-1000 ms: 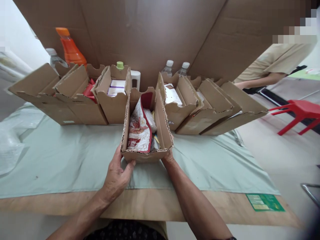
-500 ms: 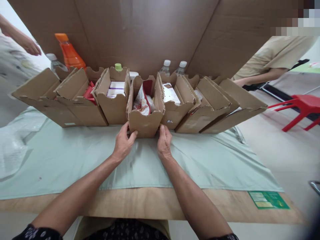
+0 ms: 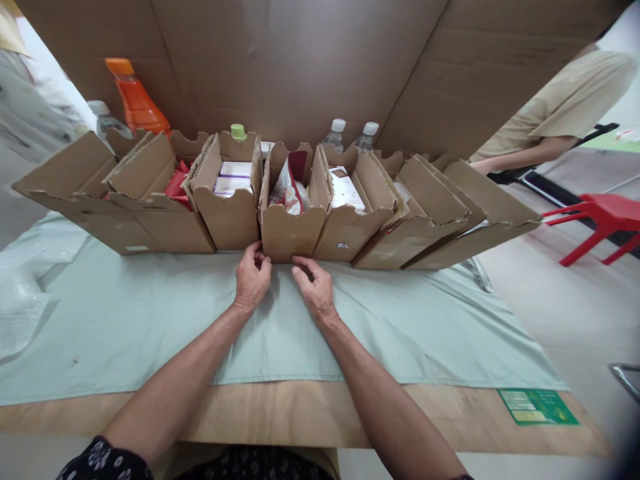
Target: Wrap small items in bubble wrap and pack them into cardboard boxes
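The tabletop [image 3: 280, 413] is covered by a green cloth [image 3: 175, 327]. The middle box [image 3: 290, 233] is set between neighbouring boxes [image 3: 231, 223]. At its base, the left hand [image 3: 253, 279] and right hand [image 3: 317, 288] are held apart, loosely spread; contact cannot be told. Inside, a packet [image 3: 289, 190] is seen.

No text reads clearly. Green card [image 3: 539, 407], right end of counter [image 3: 300, 415] front edge: printed, characters too small. Bag [image 3: 287, 191] in middle box [image 3: 291, 235]: print illegible. Small dark-and-white mark [image 3: 342, 245] on box [image 3: 353, 230] just right: indistinct. Pale patch [image 3: 137, 249] on leftmost box [image 3: 90, 217]: unreadable.
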Available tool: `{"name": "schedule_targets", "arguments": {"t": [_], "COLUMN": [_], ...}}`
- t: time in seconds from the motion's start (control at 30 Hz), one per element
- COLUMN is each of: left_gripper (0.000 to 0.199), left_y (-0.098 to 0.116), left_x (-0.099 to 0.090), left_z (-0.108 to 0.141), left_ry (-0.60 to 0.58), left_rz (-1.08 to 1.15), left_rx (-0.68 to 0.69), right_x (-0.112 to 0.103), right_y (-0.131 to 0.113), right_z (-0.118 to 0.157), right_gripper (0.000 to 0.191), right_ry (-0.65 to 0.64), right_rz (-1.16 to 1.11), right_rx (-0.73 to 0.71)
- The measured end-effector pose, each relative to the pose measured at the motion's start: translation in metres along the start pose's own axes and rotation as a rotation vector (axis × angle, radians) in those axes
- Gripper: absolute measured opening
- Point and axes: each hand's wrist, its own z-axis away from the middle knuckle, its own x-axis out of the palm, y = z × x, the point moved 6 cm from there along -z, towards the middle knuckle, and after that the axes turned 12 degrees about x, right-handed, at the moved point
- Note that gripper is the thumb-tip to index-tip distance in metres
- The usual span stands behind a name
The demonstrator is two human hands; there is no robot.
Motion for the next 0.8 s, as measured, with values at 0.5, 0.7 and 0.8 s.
{"name": "schedule_targets", "arguments": {"t": [0.5, 0.7, 0.8], "left_gripper": [0.081, 0.081, 0.059], "left_y": [-0.004, 0.002, 0.001], "left_x": [0.018, 0.0, -0.028], "left_z": [0.013, 0.032, 0.043], "left_ry": [-0.206, -0.38, -0.522], "left_rz": [-0.033, -0.146, -0.251], "left_rx": [0.089, 0.199, 0.286], "right_x": [0.011, 0.009, 0.01], "right_y": [0.014, 0.013, 0.01], "right_z": [-0.005, -0.008, -0.007], "right_gripper": [0.06, 0.047, 0.034], "right_ry": [-0.087, -0.093, -0.1], "right_rz": [0.18, 0.279, 0.34], "right_rx": [-0.049, -0.104, -0.134]}}
